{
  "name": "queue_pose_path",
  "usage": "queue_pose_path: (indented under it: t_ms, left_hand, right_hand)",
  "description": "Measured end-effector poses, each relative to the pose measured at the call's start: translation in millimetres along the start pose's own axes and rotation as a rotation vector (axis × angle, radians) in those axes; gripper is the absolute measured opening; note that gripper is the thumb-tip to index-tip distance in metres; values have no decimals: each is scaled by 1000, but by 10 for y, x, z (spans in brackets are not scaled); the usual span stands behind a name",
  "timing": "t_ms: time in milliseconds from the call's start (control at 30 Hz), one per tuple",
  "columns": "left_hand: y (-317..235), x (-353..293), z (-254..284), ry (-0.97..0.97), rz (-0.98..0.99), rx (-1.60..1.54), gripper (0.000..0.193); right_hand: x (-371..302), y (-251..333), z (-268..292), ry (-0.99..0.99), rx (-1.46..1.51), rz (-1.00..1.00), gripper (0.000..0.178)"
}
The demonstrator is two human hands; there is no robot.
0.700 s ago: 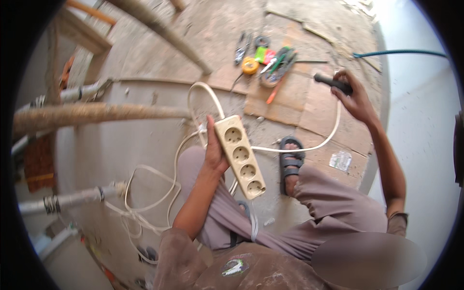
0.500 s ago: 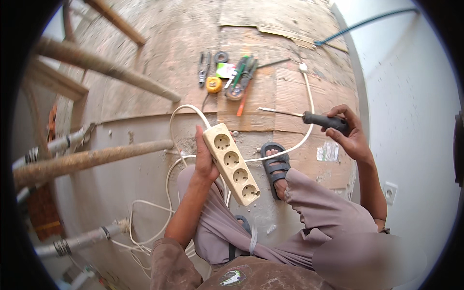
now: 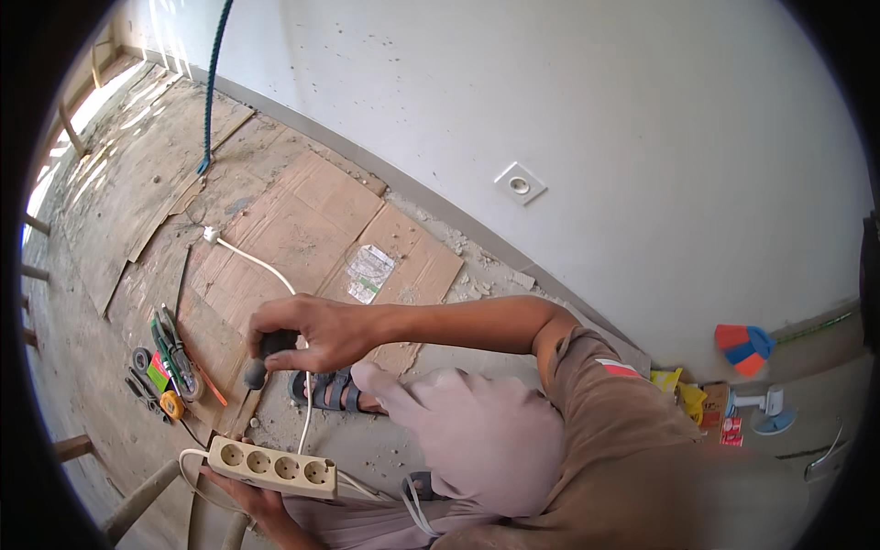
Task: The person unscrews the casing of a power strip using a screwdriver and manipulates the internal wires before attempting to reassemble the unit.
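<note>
My left hand [image 3: 246, 498] is closed around the underside of a cream power strip [image 3: 273, 469], whose row of sockets faces up, low in the view. Above it, my right hand [image 3: 316, 332] grips the black handle of a screwdriver [image 3: 278, 345]. Its front end points down toward the strip, apart from it, and the thin shaft is hard to make out. The strip's white cable [image 3: 261, 259] runs behind my right hand up to a white plug [image 3: 212, 236] lying on the floor covering.
Left of my hands lie pliers [image 3: 169, 353], a yellow tape measure [image 3: 171, 404] and black tape [image 3: 141, 358] on the cardboard [image 3: 316, 206]. A wall socket [image 3: 520, 185] sits in the white wall. A blue rope [image 3: 214, 92] hangs down; wooden poles [image 3: 142, 504] stand lower left.
The view has swung right toward the wall. My right hand has brought the screwdriver closer to the power strip and tipped it downward. My left hand still holds the strip.
</note>
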State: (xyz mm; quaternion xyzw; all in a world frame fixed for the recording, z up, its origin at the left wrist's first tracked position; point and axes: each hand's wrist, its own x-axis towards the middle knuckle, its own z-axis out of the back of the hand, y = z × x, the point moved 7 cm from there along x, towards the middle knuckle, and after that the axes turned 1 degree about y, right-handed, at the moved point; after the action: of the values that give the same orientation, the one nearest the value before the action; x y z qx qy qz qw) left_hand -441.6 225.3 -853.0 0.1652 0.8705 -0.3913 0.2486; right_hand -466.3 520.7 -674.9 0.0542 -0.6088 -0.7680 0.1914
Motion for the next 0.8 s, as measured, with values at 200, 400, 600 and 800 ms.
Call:
queue_pose_path:
  t_ms: [200, 400, 600, 800]
  left_hand:
    - [-150, -59, 237, -138, 13, 89, 58]
    - [-307, -156, 254, -118, -36, 97, 55]
    - [-228, -202, 261, -28, -50, 26, 52]
    - [-463, -234, 714, -38, -127, -51, 48]
  right_hand:
    - [287, -37, -27, -132, 199, -140, 25]
    - [552, -29, -240, -165, 73, 51, 28]
    - [590, 27, -389, -83, 125, 29, 27]
    - [938, 153, -719, 2, 116, 69, 26]
